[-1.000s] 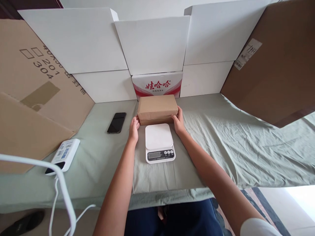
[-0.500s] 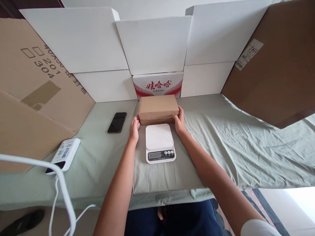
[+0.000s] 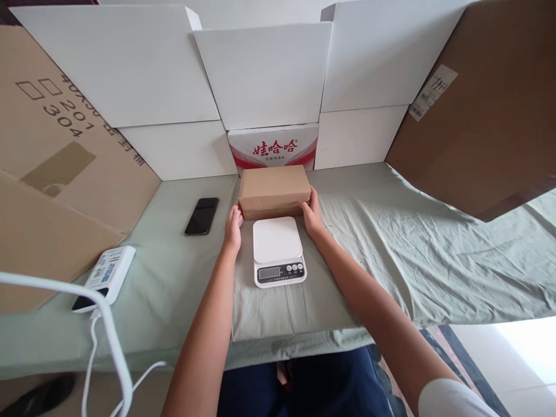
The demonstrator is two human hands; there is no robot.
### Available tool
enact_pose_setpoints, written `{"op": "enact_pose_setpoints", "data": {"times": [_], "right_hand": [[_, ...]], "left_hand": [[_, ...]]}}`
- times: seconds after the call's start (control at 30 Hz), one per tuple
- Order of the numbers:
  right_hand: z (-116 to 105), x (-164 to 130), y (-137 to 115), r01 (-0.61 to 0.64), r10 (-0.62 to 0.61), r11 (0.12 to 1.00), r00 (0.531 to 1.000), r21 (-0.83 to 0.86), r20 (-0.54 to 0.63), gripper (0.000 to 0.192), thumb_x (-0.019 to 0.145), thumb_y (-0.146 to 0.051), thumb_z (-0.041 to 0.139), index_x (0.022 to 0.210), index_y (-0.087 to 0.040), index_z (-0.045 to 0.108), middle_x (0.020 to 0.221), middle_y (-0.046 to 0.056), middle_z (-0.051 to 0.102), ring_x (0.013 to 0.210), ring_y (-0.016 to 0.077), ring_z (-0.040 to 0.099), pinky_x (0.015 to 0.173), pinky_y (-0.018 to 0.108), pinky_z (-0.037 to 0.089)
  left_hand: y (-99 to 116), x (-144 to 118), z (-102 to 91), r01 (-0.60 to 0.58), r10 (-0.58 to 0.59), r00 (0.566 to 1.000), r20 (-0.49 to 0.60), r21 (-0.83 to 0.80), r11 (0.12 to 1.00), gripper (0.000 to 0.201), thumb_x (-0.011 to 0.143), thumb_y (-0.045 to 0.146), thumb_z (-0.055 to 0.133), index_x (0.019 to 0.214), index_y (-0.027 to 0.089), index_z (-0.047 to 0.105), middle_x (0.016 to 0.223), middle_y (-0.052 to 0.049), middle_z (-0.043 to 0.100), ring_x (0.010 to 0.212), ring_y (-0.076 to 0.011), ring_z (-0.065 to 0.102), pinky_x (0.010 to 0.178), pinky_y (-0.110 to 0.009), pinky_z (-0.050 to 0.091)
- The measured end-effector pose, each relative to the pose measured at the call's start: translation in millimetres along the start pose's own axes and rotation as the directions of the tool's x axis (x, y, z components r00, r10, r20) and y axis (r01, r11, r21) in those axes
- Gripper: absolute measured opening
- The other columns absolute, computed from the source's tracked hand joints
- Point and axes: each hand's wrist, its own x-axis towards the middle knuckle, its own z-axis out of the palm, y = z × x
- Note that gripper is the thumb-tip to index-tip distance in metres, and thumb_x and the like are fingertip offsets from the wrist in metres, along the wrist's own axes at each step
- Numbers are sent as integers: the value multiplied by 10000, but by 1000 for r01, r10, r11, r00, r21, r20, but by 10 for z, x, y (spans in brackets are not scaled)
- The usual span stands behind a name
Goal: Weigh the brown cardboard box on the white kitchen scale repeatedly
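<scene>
A brown cardboard box (image 3: 274, 186) rests on the cloth, behind a white kitchen scale (image 3: 278, 242). My left hand (image 3: 233, 226) is against the box's left end, its fingers partly hidden behind the near corner. At the right end, my right hand (image 3: 312, 213) grips the box, with the thumb on its front face and the other fingers round the side. Nothing lies on the scale's platform, and its display (image 3: 269, 272) shows no readable figures.
A black phone (image 3: 201, 216) lies left of my left hand. Further left is a white power bank (image 3: 106, 277) with a white cable. White boxes (image 3: 264, 81) and a red-and-white printed carton (image 3: 273, 147) stand behind. Large brown cartons (image 3: 478, 127) flank the green cloth (image 3: 369, 202).
The whole view has shifted slightly, so everything appears a little further left. Both hands stay at the cardboard box's ends, and the box keeps its place behind the scale.
</scene>
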Motion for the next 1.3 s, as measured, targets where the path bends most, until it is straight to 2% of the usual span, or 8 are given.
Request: {"op": "enact_pose_setpoints", "data": {"times": [0.1,0.2,0.33,0.57,0.7,0.93,1.13,1.3], "right_hand": [[-1,-18,-24,72,-72,997,997,-31,8,635,810,-362,548,1424,-264,418,1515,70,478,1415,292,408,1197,480,355],[-17,-76,-107,184,-183,981,983,-59,22,658,874,-478,547,1476,-271,379,1558,71,429,1462,293,376,1224,473,334],[-95,-271,-317,302,-297,948,953,-101,65,743,892,-640,544,1515,-290,341,1582,88,380,1486,307,354,1257,483,296],[-332,-851,-502,255,-237,960,960,-115,149,763,895,-681,541,1540,-350,304,1591,74,347,1494,339,321,1243,560,303],[-410,-1040,-474,219,-202,971,967,-100,158,764,900,-663,548,1547,-331,314,1572,82,368,1474,346,337,1248,563,292],[-401,-1067,-446,235,-213,963,963,-130,166,726,914,-628,549,1543,-338,328,1541,75,396,1454,338,350,1233,565,293],[-403,-1080,-445,208,-189,972,969,-112,162,733,895,-628,558,1535,-354,330,1551,66,389,1446,350,360,1199,563,326],[-435,-1000,-407,121,-122,993,990,-16,-65,719,864,-603,528,1520,-386,329,1554,46,380,1383,345,429,1128,582,378]], "left_hand": [[38,-13,11,-28,28,999,-25,-1,1000,706,845,720,554,1353,234,622,1469,-148,579,1412,-296,499,1171,-450,371],[137,-91,11,-120,120,992,-38,-4,993,709,832,713,576,1346,228,630,1436,-139,606,1403,-293,509,1169,-420,380],[301,-392,-37,-217,217,975,-40,-5,976,729,844,703,562,1393,225,599,1427,-128,615,1406,-289,505,1187,-409,359],[272,-1174,-263,-210,211,977,-25,33,977,787,852,733,515,1443,216,569,1486,-142,566,1452,-329,439,1212,-454,325],[200,-1418,-360,-177,178,984,-7,32,984,753,868,711,516,1441,228,579,1482,-137,572,1450,-338,438,1209,-469,336],[192,-1441,-358,-155,155,987,-46,-5,988,807,848,713,545,1434,159,577,1479,-189,562,1429,-368,459,1190,-520,346],[186,-1427,-352,-147,145,987,-70,-25,989,809,837,723,555,1428,172,589,1466,-194,572,1412,-368,481,1182,-521,356],[246,-1433,-377,-219,214,974,-72,-67,973,692,907,645,507,1463,235,556,1558,-132,486,1467,-324,413,1209,-480,320]]}}
